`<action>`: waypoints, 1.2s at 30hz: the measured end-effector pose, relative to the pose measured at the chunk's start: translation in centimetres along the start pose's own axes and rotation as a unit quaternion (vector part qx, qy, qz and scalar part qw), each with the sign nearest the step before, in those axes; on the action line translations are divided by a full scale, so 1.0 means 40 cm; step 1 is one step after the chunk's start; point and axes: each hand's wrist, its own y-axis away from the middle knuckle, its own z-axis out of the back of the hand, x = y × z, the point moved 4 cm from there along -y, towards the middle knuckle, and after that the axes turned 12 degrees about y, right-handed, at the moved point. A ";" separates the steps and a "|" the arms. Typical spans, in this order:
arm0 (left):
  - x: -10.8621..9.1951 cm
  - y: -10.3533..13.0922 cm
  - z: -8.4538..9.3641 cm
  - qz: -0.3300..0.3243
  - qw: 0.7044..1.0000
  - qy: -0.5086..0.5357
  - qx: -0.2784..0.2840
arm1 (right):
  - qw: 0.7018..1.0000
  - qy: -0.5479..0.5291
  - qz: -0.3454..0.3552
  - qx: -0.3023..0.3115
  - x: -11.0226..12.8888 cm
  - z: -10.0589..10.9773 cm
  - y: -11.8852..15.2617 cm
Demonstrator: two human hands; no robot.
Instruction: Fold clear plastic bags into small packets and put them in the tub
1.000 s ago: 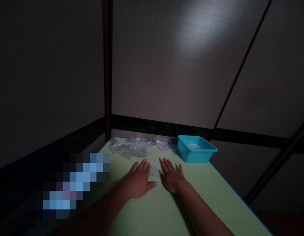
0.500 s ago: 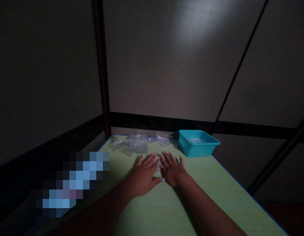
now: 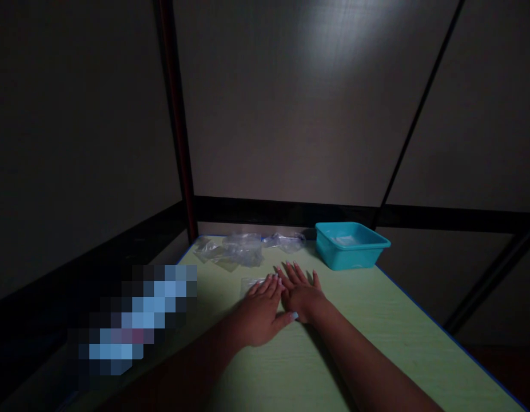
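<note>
My left hand (image 3: pixel 261 312) lies palm down on a clear plastic bag (image 3: pixel 246 282), whose far edge shows beyond the fingertips. The thumb points right and the other fingers are stretched out close together. Beside it, my right hand (image 3: pixel 302 294) rests flat with its fingers spread, near the bag's right side; its thumb is hidden. The two hands touch or overlap slightly. Both are on the light green table (image 3: pixel 265 380), and most of the bag is covered by them.
Crumpled clear plastic bags (image 3: pixel 243 250) lie at the table's far left, with another clear bag (image 3: pixel 287 242) beside them. A turquoise basin (image 3: pixel 350 257) with something pale inside stands at the back right. A blurred bluish patch (image 3: pixel 148 312) covers the left edge. Walls rise behind.
My left hand has drawn back slightly and its fingers have come closer together, uncovering the bag's far left part. My right hand stays nearly in place. The view has shifted slightly.
</note>
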 end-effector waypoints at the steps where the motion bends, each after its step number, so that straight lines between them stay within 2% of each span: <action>1: 0.002 0.002 0.001 0.005 1.000 0.000 0.000 | 1.000 -0.003 0.001 -0.001 0.000 0.002 0.001; 14: 0.047 0.009 -0.007 0.078 0.996 -0.017 -0.028 | 0.999 -0.044 0.007 0.012 0.001 0.017 0.014; 21: 0.059 0.012 0.002 0.112 0.993 -0.029 -0.021 | 0.997 -0.069 0.016 0.004 -0.006 0.012 0.009; 30: 0.078 0.014 0.001 0.178 0.977 -0.076 -0.089 | 0.992 -0.118 0.040 -0.001 -0.013 0.021 0.016; 32: 0.075 0.012 0.006 0.150 0.982 -0.068 -0.090 | 0.977 -0.209 0.034 -0.036 -0.029 0.033 0.007; 33: 0.072 0.010 0.008 0.129 0.986 -0.062 -0.088 | 0.957 -0.280 0.021 -0.068 -0.043 0.042 0.001; 34: 0.068 0.008 0.011 0.108 0.989 -0.056 -0.084 | 0.927 -0.360 -0.002 -0.107 -0.060 0.050 -0.006; 35: 0.065 0.006 0.014 0.090 0.991 -0.049 -0.080 | 0.882 -0.447 -0.027 -0.145 -0.080 0.056 -0.012; 36: 0.062 0.005 0.017 0.077 0.993 -0.042 -0.077 | 0.854 -0.493 -0.047 -0.160 -0.097 0.058 -0.017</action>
